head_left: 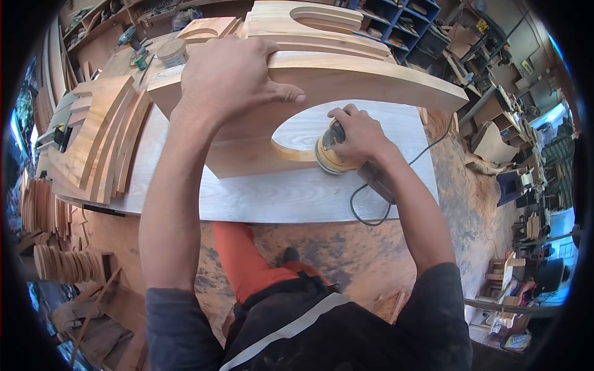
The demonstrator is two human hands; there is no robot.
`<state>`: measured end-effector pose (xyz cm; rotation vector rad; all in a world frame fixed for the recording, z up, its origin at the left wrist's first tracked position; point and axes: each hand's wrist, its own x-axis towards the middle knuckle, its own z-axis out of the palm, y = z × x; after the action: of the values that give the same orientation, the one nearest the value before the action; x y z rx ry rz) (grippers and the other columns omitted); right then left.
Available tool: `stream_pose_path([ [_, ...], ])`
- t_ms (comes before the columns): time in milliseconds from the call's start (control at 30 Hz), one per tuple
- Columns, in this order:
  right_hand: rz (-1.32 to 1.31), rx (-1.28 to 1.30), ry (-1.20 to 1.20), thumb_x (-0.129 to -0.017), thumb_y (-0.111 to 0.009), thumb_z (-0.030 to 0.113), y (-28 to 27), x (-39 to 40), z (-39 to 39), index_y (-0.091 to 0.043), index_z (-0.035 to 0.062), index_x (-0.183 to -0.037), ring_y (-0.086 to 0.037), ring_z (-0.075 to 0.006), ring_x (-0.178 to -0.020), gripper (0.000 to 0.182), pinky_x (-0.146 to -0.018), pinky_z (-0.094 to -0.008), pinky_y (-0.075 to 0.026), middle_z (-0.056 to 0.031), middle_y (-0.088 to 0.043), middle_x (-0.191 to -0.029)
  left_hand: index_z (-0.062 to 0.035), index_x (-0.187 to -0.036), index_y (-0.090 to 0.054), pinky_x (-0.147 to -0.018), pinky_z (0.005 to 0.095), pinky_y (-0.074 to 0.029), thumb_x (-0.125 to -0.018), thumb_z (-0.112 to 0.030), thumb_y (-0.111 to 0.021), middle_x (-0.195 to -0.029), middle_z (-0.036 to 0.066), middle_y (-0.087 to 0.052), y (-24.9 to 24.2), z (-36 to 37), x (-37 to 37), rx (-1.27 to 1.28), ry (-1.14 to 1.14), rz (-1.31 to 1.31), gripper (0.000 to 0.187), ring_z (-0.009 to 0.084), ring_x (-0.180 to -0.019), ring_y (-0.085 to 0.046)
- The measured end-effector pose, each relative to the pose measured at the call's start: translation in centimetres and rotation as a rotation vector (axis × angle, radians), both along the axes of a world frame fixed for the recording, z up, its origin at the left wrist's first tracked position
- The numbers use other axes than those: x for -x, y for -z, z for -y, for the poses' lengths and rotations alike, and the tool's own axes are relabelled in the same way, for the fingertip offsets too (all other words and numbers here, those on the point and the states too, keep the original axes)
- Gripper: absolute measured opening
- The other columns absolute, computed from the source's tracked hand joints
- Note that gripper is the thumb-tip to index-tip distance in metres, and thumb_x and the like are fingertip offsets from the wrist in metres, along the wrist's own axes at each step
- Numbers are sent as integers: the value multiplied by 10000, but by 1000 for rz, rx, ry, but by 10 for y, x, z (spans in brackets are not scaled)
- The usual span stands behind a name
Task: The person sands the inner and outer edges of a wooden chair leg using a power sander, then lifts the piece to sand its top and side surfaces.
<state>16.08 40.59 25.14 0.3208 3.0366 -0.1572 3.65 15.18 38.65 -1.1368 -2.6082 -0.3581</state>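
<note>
My left hand (pixel 229 80) grips the upper edge of a thick wooden piece (pixel 244 151) with a curved cutout, thumb on its face and fingers over the far side. The piece stands on edge, leaning on a pale wood-grain tabletop (pixel 278 201). In my right hand (pixel 360 135) is a yellow and black orbital sander (pixel 328 151). Its round pad sits at the cutout's lower right end, by the tip of the wood; whether the pad touches cannot be made out. A dark power cord (pixel 371 221) loops below my right wrist and runs off to the right.
Similar cut wooden pieces are stacked at the left (pixel 99 142) and at the back (pixel 303 28) of the table. A cordless drill (pixel 129 38) stands at the far left. Blue shelving (pixel 396 28) holds small parts. Sawdust covers the floor (pixel 470 216).
</note>
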Motion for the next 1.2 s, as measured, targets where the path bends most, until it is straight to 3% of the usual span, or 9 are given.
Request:
stream_pose_path([
  [133,14,15,11,-739,-769,243,-5,5,5,-556,165,-1491,-628,-423,-1254,786,-1062,-511,-553,-193,-580,-1415,-107,-1095,-819,-718,487,-597,-647,-738,-887,-766,132,-748,-1,0,4,-2,10,-18,777,345,-794,-769],
  [400,33,25,104,-773,-735,269,-4,15,29,-611,193,-1400,-641,-456,-1210,643,-1027,-519,-562,-211,-595,-1368,-113,-1102,-820,-707,490,-595,-664,-720,-887,-760,136,-743,-3,0,4,10,-11,9,751,345,-792,-767],
  [500,-64,18,149,-729,-772,289,4,8,21,-628,198,-1370,-657,-434,-1192,663,-1024,-513,-563,-182,-607,-1361,-130,-1135,-823,-722,490,-597,-661,-720,-887,-766,133,-748,0,1,5,6,-6,5,759,343,-806,-770],
  [767,-23,55,135,-758,-759,272,0,6,35,-636,202,-1350,-648,-424,-1197,608,-1017,-522,-563,-179,-618,-1334,-177,-1228,-826,-746,479,-593,-632,-716,-902,-809,125,-766,-2,-4,3,1,-8,17,807,343,-835,-771],
  [1033,-38,64,111,-775,-742,257,3,12,32,-631,193,-1356,-648,-425,-1190,594,-1037,-517,-555,-180,-618,-1332,-47,-908,-763,-748,483,-563,-620,-775,-878,-851,121,-739,0,-4,1,11,-1,-35,792,338,-868,-754],
  [1200,-34,27,210,-774,-737,242,2,9,29,-631,187,-1345,-641,-422,-1201,583,-1036,-521,-554,-172,-607,-1345,-50,-952,-776,-762,482,-567,-615,-778,-877,-890,123,-755,-6,-3,-1,43,-23,1,808,337,-881,-758],
])
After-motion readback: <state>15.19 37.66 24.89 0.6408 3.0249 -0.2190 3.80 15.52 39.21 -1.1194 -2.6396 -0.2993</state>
